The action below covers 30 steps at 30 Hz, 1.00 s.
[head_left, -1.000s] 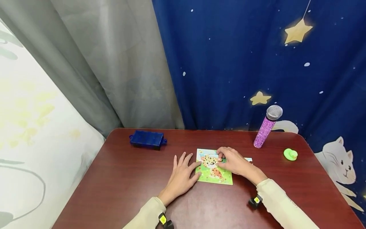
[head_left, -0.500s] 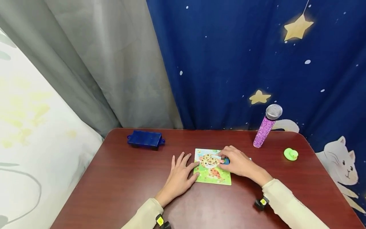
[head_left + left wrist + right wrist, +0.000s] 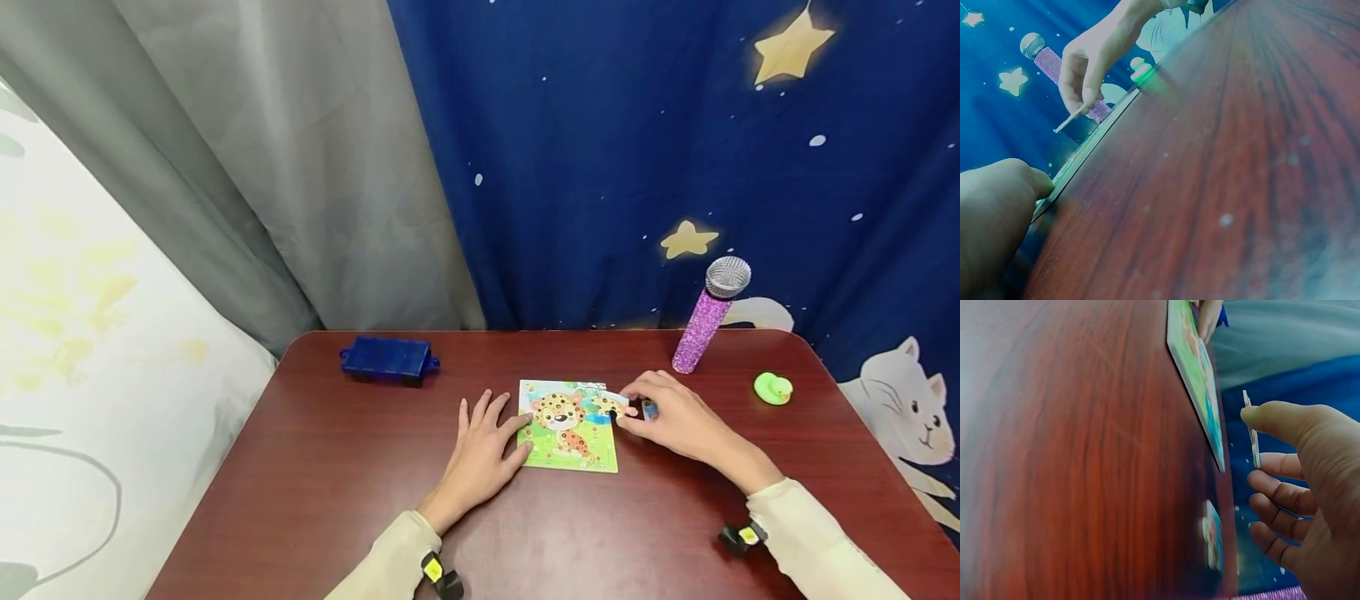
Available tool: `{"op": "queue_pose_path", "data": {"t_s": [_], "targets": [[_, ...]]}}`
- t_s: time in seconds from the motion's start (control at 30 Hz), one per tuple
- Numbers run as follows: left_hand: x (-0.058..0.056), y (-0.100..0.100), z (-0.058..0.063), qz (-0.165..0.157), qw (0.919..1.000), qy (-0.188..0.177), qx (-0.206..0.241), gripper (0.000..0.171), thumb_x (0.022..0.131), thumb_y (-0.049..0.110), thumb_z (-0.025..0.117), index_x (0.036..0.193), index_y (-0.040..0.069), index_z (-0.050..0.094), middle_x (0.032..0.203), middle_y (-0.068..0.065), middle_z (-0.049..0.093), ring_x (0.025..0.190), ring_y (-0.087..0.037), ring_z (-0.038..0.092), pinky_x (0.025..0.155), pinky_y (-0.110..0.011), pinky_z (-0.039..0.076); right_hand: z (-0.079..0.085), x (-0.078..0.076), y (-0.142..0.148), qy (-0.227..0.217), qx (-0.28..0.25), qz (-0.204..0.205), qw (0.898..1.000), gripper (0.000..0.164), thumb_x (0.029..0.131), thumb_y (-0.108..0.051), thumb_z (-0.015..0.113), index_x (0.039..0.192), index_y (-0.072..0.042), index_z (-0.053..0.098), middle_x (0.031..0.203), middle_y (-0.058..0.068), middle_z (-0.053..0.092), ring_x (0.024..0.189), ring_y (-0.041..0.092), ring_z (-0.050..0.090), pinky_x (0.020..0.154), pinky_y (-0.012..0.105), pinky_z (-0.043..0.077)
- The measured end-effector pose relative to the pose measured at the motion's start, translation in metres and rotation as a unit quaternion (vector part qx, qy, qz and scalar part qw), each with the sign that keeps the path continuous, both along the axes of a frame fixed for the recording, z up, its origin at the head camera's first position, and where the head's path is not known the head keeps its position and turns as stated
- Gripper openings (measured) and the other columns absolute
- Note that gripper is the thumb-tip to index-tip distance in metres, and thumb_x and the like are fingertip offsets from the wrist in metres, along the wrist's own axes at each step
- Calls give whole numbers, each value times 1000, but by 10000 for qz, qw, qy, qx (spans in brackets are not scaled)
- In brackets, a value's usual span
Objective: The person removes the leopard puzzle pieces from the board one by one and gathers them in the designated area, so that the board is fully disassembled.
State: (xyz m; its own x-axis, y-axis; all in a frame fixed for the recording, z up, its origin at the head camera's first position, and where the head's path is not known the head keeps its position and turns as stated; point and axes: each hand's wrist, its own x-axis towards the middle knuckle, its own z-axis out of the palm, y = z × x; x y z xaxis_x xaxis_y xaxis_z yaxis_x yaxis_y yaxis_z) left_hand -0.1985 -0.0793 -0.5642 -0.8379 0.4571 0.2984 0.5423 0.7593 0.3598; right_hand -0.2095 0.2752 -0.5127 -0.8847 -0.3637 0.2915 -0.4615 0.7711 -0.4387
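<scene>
A square jigsaw puzzle [image 3: 567, 450] with a spotted leopard cub on green grass lies on the table. My left hand [image 3: 477, 450] rests flat at its left side, fingers spread, with thumb and index tips on the puzzle's edge. Just beyond the upper right corner, my right hand [image 3: 671, 417] pinches a spotted puzzle piece [image 3: 609, 404] between thumb and fingers. From the right wrist, this piece [image 3: 1251, 434] appears edge-on, raised above the table, with the other fingers loosely bent. Another puzzle piece [image 3: 1213, 540] lies on the table, partly behind the right hand in the head view.
A blue toy wagon [image 3: 386, 357] stands at the back left of the brown table [image 3: 360, 433]. At the back right are a glittery purple microphone [image 3: 705, 321], standing upright, and a small green rubber duck [image 3: 772, 388]. Grey and blue curtains hang behind the table's far edge.
My right hand has moved right from over the puzzle, holding the spotted piece, and the leopard's face is uncovered. My left hand has stayed at the puzzle's left edge.
</scene>
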Motion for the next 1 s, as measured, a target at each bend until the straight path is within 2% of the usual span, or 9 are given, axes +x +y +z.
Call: {"op": "queue_pose_path", "data": {"t_s": [0.23, 0.4, 0.47, 0.73, 0.87, 1.0], "targets": [[1, 1, 1, 23, 10000, -39, -34, 42, 108, 44, 67, 146, 27, 73, 167, -17, 49, 162, -47, 31, 126, -81, 11, 6, 7, 23, 239, 21, -96, 9997, 30, 91, -31, 93, 115, -19, 79, 112, -6, 70, 104, 17, 65, 90, 49, 59], [2, 1, 2, 47, 10000, -4, -36, 42, 108, 44, 68, 146, 27, 74, 167, -17, 50, 162, -47, 32, 125, -82, 12, 9, 11, 40, 166, 98, -187, 9996, 32, 91, -32, 92, 118, -19, 79, 118, -3, 71, 114, 22, 63, 95, 55, 58], [2, 1, 2, 53, 10000, -6, -46, 42, 108, 44, 68, 146, 28, 73, 167, -17, 50, 162, -47, 32, 125, -81, 13, 9, 12, 48, 193, 124, -210, 9995, 33, 90, -31, 93, 118, -19, 80, 119, -2, 72, 114, 23, 63, 96, 54, 57], [2, 1, 1, 9, 10000, 24, -46, 42, 108, 44, 67, 146, 28, 73, 166, -17, 50, 162, -47, 32, 124, -82, 13, -2, 15, 80, 507, 34, -273, 9983, 31, 86, -25, 96, 112, -20, 81, 111, -6, 72, 103, 15, 61, 93, 25, 45], [2, 0, 1, 40, 10000, 23, -61, 42, 108, 44, 67, 146, 27, 74, 166, -17, 50, 162, -47, 32, 125, -82, 14, -6, 14, 92, 558, -57, -75, 9984, 31, 86, -22, 96, 112, -18, 81, 110, -7, 73, 102, 14, 61, 93, 15, 42], [2, -1, 3, 6, 10000, 18, -67, 42, 109, 44, 66, 146, 27, 73, 167, -17, 49, 162, -47, 33, 125, -82, 13, -10, 11, 105, 674, -38, 134, 9976, 35, 81, -17, 99, 111, -15, 82, 109, -8, 74, 102, 10, 61, 93, 8, 40]]}}
